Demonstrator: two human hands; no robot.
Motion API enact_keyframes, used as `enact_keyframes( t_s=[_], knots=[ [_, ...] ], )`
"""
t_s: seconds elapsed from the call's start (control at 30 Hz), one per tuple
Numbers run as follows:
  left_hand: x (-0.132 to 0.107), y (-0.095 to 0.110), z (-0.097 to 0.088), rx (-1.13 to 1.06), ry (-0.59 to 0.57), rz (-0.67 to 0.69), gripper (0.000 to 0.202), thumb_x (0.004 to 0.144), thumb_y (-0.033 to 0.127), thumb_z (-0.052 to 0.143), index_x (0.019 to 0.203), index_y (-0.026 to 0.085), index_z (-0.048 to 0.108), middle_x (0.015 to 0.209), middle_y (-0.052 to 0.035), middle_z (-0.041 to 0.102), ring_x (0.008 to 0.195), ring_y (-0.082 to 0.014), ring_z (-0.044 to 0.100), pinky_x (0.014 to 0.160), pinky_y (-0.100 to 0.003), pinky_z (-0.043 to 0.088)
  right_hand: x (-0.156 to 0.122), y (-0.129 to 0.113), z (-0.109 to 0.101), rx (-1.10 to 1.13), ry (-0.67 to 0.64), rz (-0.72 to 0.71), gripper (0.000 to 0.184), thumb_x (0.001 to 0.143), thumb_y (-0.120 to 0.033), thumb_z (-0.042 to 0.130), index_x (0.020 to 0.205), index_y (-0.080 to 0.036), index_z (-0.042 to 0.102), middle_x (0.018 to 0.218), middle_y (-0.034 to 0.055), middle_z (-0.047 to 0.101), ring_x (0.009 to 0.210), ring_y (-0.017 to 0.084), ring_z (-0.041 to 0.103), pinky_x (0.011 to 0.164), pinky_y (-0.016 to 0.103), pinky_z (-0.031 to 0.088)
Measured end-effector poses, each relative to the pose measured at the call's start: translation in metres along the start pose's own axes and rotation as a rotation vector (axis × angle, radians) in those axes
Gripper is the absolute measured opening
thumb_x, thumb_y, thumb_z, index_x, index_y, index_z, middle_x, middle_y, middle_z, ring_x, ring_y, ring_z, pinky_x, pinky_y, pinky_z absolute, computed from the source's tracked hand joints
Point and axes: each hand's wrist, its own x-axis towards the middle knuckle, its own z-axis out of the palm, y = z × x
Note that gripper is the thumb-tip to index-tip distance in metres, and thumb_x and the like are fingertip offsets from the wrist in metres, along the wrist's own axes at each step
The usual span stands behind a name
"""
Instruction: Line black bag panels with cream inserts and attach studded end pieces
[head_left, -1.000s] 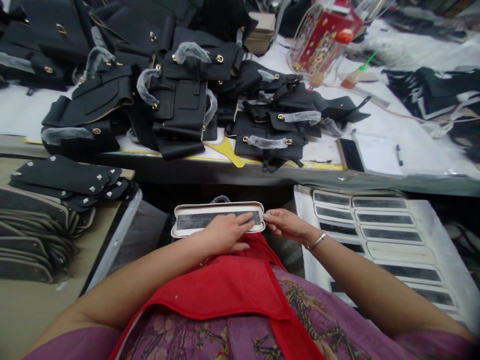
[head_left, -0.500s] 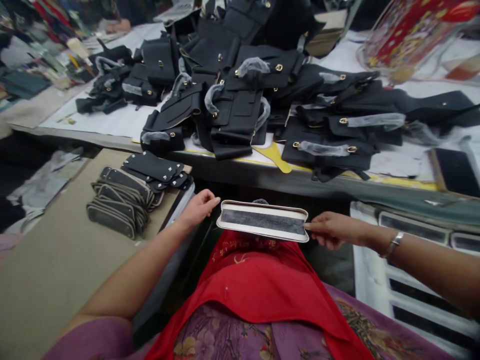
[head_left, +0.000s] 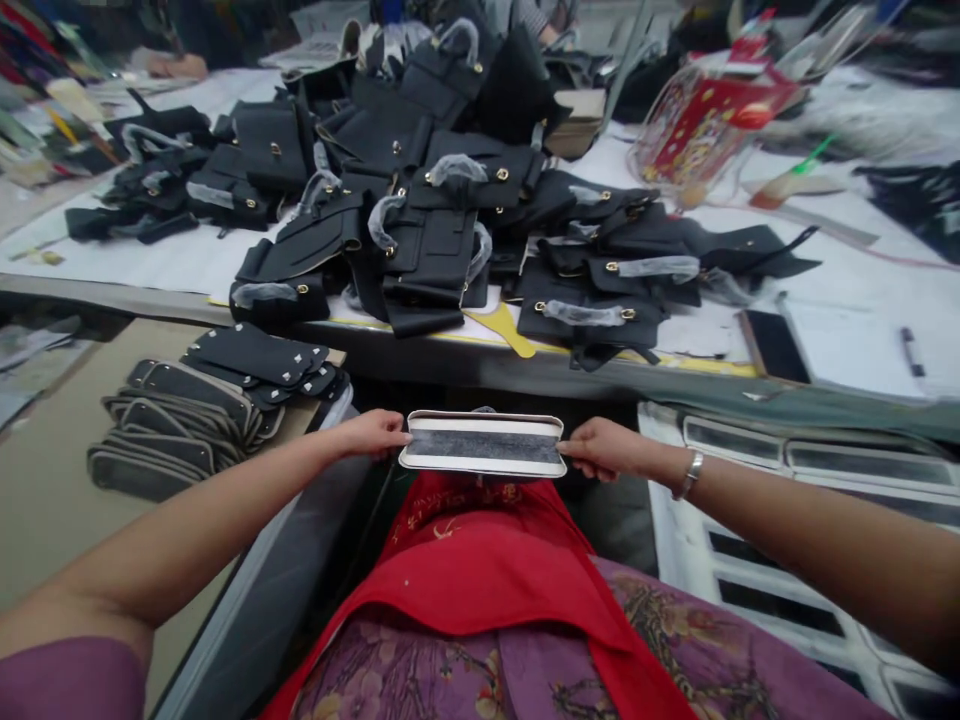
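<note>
A long narrow bag piece (head_left: 484, 444), with pale borders and a dark grey strip along its middle, is held level above my lap. My left hand (head_left: 375, 432) pinches its left end between thumb and fingers. At the opposite end, my right hand (head_left: 598, 448) grips the edge the same way, with a bracelet on that wrist. Below the piece lies the red apron (head_left: 480, 560). The underside of the piece is hidden from me.
Black handbags (head_left: 431, 250) with wrapped handles crowd the table ahead. Dark oval-ended panels (head_left: 172, 420) are stacked on a board at left. A white slotted rack (head_left: 675, 520) stands at right. A phone (head_left: 774, 346) and a yellow tool (head_left: 506, 328) lie near the table edge.
My left hand has closed on the left end of the bag piece, where before it was just apart from it. The right hand keeps its grip. The view has turned rightward.
</note>
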Motion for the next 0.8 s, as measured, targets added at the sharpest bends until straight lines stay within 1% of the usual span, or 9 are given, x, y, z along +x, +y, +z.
enact_keyframes(
  t_s=[0.1,0.2,0.27,0.33,0.4,0.5,0.63,0.7,0.8],
  knots=[
    [0.009,0.029,-0.008,0.233,0.046,0.196,0.039,0.062,0.044,0.067,0.086,0.016,0.058,0.087,-0.0062,0.066,0.080,-0.0210,0.062,0.067,-0.028,0.047,-0.001,0.006,-0.010,-0.183,0.127,-0.158,0.038,0.073,-0.054,0.059,0.069,-0.016,0.055,0.057,0.0011,0.058,0.045,0.011,0.052,0.043,0.022,0.040],
    [0.023,0.069,0.005,0.214,0.074,0.451,0.058,0.069,0.038,0.064,0.121,0.017,0.049,0.120,-0.0104,0.059,0.107,-0.0216,0.057,0.086,-0.028,0.043,0.005,0.008,-0.016,-0.284,0.379,-0.486,0.040,0.073,-0.046,0.063,0.098,-0.015,0.058,0.081,0.0043,0.065,0.068,0.014,0.060,0.061,0.024,0.045],
    [0.035,0.093,0.021,0.186,-0.011,0.560,0.058,0.073,0.032,0.060,0.127,0.016,0.045,0.116,-0.0096,0.063,0.105,-0.0191,0.059,0.088,-0.027,0.042,0.011,0.006,-0.014,-0.322,0.417,-0.658,0.039,0.078,-0.039,0.060,0.109,-0.015,0.057,0.093,0.0062,0.065,0.078,0.014,0.060,0.071,0.024,0.045],
    [0.045,0.109,0.036,0.188,-0.056,0.633,0.052,0.075,0.025,0.059,0.125,0.017,0.049,0.107,-0.0071,0.068,0.097,-0.0180,0.062,0.086,-0.026,0.043,0.016,0.004,-0.008,-0.426,0.408,-0.766,0.031,0.084,-0.035,0.052,0.107,-0.015,0.060,0.093,0.0069,0.063,0.080,0.014,0.059,0.073,0.024,0.044],
    [0.052,0.114,0.045,0.227,-0.037,0.697,0.038,0.076,0.022,0.057,0.114,0.019,0.060,0.102,-0.0044,0.069,0.093,-0.0180,0.064,0.084,-0.025,0.043,0.020,0.005,-0.002,-0.561,0.430,-0.835,0.028,0.089,-0.033,0.045,0.100,-0.016,0.064,0.089,0.0072,0.062,0.079,0.015,0.057,0.072,0.025,0.042],
    [0.054,0.108,0.052,0.336,-0.007,0.776,0.024,0.080,0.023,0.053,0.099,0.022,0.069,0.100,-0.0016,0.070,0.092,-0.0179,0.064,0.083,-0.024,0.043,0.019,0.011,0.004,-0.714,0.468,-0.886,0.034,0.093,-0.033,0.036,0.099,-0.017,0.066,0.088,0.0085,0.061,0.078,0.015,0.054,0.069,0.025,0.040],
    [0.052,0.098,0.057,0.571,0.001,0.852,0.035,0.083,0.017,0.047,0.113,0.025,0.062,0.117,-0.0024,0.064,0.104,-0.0190,0.060,0.085,-0.025,0.042,0.013,0.014,0.005,-0.846,0.427,-0.928,0.039,0.093,-0.033,0.032,0.107,-0.016,0.064,0.094,0.0116,0.061,0.082,0.018,0.053,0.075,0.029,0.040],
    [0.053,0.097,0.060,0.699,0.011,0.864,0.039,0.085,0.016,0.044,0.121,0.023,0.056,0.124,-0.0042,0.060,0.108,-0.0191,0.058,0.086,-0.025,0.043,0.012,0.010,0.001,-0.815,0.381,-0.926,0.039,0.093,-0.034,0.033,0.104,-0.015,0.065,0.095,0.0118,0.061,0.083,0.018,0.053,0.078,0.030,0.039],
    [0.053,0.098,0.061,0.817,0.017,0.869,0.038,0.088,0.018,0.041,0.124,0.021,0.053,0.124,-0.0056,0.059,0.107,-0.0191,0.058,0.083,-0.024,0.044,0.017,-0.001,-0.008,-0.594,0.275,-0.827,0.038,0.091,-0.036,0.036,0.084,-0.015,0.067,0.086,0.0081,0.060,0.076,0.015,0.053,0.072,0.027,0.040]
  ],
)
